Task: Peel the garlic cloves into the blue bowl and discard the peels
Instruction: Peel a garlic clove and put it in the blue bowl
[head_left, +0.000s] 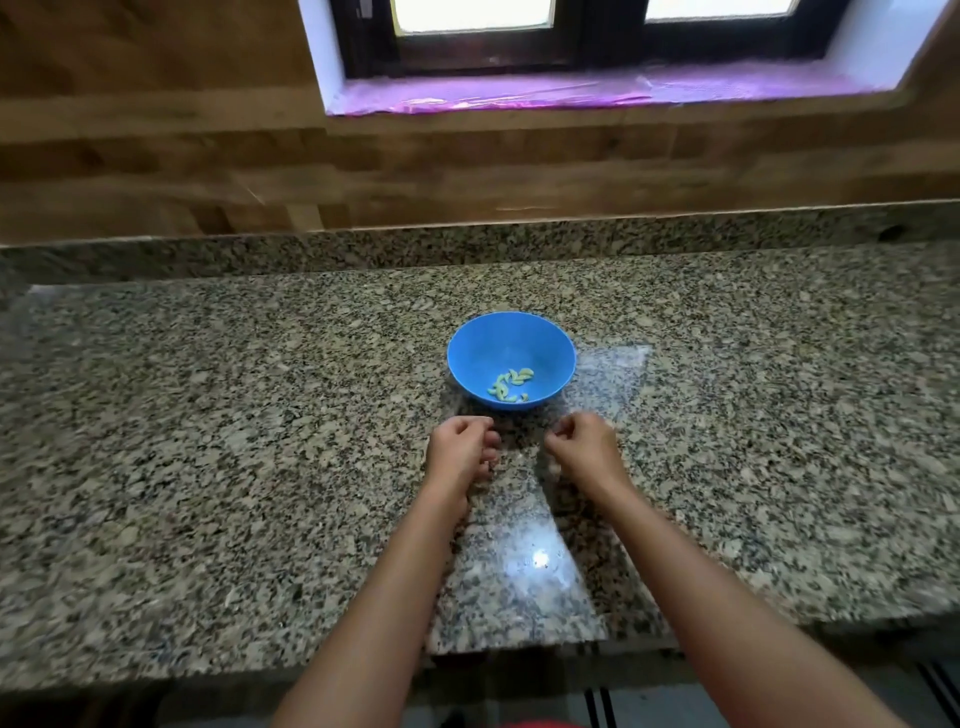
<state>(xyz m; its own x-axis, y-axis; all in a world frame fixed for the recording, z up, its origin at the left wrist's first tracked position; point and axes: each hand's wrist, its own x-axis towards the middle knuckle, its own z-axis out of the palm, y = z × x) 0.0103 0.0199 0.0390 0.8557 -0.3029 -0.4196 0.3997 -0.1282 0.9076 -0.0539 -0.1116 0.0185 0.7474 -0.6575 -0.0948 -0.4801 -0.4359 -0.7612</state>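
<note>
Blue bowl (501, 345) sat upright mid-counter on the speckled granite countertop (208, 415); round, smooth, prob. plastic. A small cluster of peeled garlic cloves (511, 385) lay at its bottom, toward the near wall: little curved pieces w/ a pale yellow-green tint. Left hand (460, 452) & right hand (584, 447) were just in front of the bowl, apart from each other, fingers curled inward. Right hand was motion-blurred. Couldn't tell if either held anything.
</note>
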